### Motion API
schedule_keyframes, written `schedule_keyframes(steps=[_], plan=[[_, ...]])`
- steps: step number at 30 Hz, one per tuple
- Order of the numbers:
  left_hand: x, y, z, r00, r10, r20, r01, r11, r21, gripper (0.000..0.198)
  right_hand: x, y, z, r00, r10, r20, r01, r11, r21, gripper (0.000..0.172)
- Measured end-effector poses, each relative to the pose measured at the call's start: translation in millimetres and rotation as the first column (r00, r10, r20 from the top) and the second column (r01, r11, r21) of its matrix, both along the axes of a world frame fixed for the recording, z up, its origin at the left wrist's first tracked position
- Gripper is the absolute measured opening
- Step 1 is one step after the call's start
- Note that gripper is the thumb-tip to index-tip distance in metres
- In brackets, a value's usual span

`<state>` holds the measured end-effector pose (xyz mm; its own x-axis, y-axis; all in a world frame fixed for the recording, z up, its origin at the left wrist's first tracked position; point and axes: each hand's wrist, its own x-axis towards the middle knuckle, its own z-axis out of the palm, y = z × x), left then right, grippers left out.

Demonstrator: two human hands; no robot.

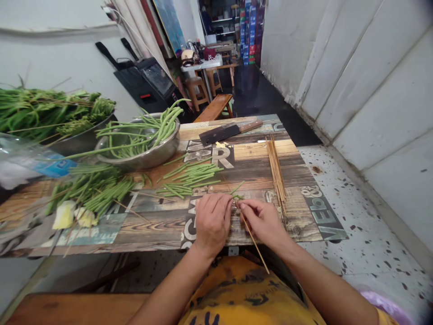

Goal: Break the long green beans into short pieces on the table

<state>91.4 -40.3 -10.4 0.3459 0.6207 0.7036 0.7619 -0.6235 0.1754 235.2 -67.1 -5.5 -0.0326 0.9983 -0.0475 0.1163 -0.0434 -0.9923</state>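
My right hand [260,217] pinches a thin bamboo skewer [255,246], whose lower end slants down toward my shirt. Fingers closed, my left hand [214,219] meets it at the skewer's upper end, holding a green bean [238,197] that shows between the two hands. Part of that bean is hidden by my fingers. Just beyond lies a loose group of cut green beans [194,176]. A bundle of bamboo skewers [276,171] rests on the table to the right of my hands.
A cleaver [230,132] lies at the table's far side. Left stand a steel bowl [142,159] of long beans and a larger bowl [81,141] heaped with greens. Skewered beans [108,192] lie nearer, beside a plastic bottle [50,164]. A wooden bench [214,107] stands beyond the table [158,225].
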Motion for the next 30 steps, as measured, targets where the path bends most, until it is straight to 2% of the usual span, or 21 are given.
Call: schedule_keyframes(steps=[2, 5, 8, 11, 16, 18, 20, 22, 23, 26, 30], plan=[[-1.1, 0.6, -1.0, 0.999, 0.000, -0.038, 0.001, 1.000, 0.023, 0.009, 1.1, 0.1, 1.2, 0.981, 0.078, -0.179, -0.106, 0.982, -0.156, 0.033], [-0.1, -0.3, -2.3, 0.997, -0.005, -0.082, 0.008, 1.000, 0.026, 0.010, -2.0, 0.4, -0.6, 0.963, 0.066, -0.260, -0.121, 0.972, -0.200, 0.029], [4.1, -2.6, -3.3, 0.998, -0.012, -0.066, 0.011, 1.000, -0.026, 0.010, -7.9, 1.7, -4.3, 0.979, -0.024, -0.203, -0.010, 0.986, -0.168, 0.025], [9.0, -4.5, -4.0, 1.000, -0.008, 0.024, 0.011, 0.993, -0.115, 0.011, -11.5, 2.5, -5.0, 0.987, -0.089, -0.130, 0.076, 0.992, -0.098, 0.022], [14.7, -6.0, -6.4, 0.967, 0.047, 0.252, 0.016, 0.971, -0.240, 0.012, -10.7, 1.9, -0.8, 0.993, -0.099, -0.057, 0.097, 0.995, -0.033, 0.025], [16.5, -7.1, -7.1, 0.936, 0.123, 0.330, 0.007, 0.931, -0.365, 0.012, -10.1, 1.7, -0.5, 0.995, -0.093, -0.046, 0.092, 0.995, -0.027, 0.026], [18.0, -8.9, -7.0, 0.896, 0.215, 0.388, 0.013, 0.861, -0.509, 0.013, -9.7, 1.9, -1.3, 0.996, -0.083, -0.042, 0.082, 0.996, -0.025, 0.028], [18.5, -11.1, -6.5, 0.862, 0.279, 0.423, 0.026, 0.809, -0.587, 0.014, -9.3, 2.4, -2.3, 0.997, -0.063, -0.043, 0.062, 0.998, -0.023, 0.030], [18.2, -12.2, -6.4, 0.852, 0.291, 0.435, 0.030, 0.802, -0.596, 0.015, -9.0, 2.7, -2.7, 0.998, -0.049, -0.046, 0.048, 0.999, -0.023, 0.030], [15.0, -14.4, -7.7, 0.845, 0.274, 0.459, 0.042, 0.823, -0.567, 0.016, -7.9, 2.7, -3.0, 0.998, -0.011, -0.057, 0.009, 1.000, -0.022, 0.029], [8.3, -13.0, -10.9, 0.881, 0.119, 0.458, 0.151, 0.846, -0.511, 0.019, -6.5, 1.0, -1.3, 0.997, 0.039, -0.070, -0.041, 0.999, -0.028, 0.027]])
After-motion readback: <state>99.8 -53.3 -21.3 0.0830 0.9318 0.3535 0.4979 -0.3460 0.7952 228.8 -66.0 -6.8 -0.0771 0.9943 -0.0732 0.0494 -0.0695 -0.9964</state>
